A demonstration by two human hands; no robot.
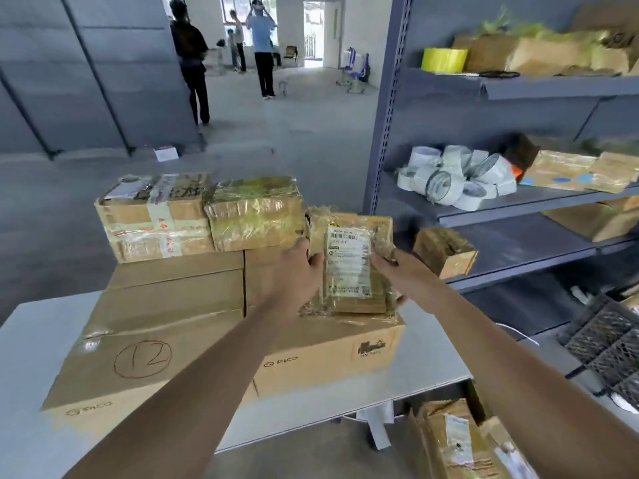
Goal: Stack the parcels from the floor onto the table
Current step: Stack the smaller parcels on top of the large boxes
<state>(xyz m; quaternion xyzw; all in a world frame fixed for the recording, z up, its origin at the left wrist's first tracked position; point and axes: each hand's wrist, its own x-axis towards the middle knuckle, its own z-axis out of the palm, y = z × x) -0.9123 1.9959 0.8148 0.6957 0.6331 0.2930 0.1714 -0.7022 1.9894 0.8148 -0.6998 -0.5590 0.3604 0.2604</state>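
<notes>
Left hand (299,271) and right hand (397,267) clasp the small labelled parcel (349,267) by its side edges, centre frame, tilted up over the right-hand carton (328,350) on the table (435,361). Let go now and it could tip or slide on that glossy wrap. Both arms reach forward, nearly straight, fingers curled round the edges. A taped parcel (449,444) waits lower right.

The large box (148,340) is tan with a circled 12. The parcel (380,227) is brown under a white barcoded label (349,267). The counter (31,392) is white, the shelf (518,88) grey-blue, its tape roll (444,59) yellow.
</notes>
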